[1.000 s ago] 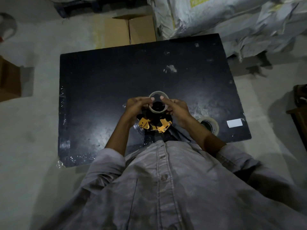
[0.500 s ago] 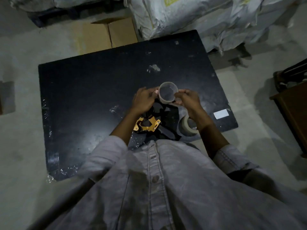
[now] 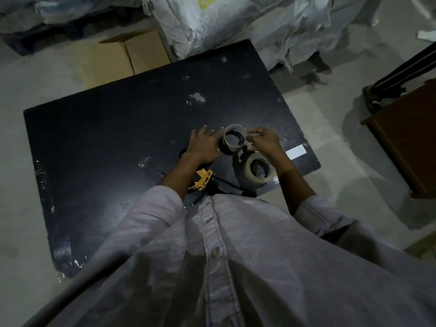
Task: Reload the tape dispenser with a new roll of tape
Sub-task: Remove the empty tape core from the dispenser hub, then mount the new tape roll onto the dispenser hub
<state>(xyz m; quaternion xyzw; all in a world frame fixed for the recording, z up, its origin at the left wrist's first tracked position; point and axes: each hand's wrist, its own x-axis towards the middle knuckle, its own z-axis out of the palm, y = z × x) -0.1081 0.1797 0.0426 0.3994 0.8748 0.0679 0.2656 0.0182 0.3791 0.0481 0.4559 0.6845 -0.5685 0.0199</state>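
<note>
Pinching empty core (image 3: 234,138) with right hand (image 3: 265,141), left hand (image 3: 204,147) spread, risking fumbling onto new roll (image 3: 258,171) nearby.

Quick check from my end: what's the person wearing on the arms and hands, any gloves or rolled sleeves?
No gloves: the left hand and right hand are bare, with no watch or rings visible in this dim light. A pale grey, creased button-up shirt is worn, its left sleeve and right sleeve pushed up, leaving the forearms uncovered.
</note>
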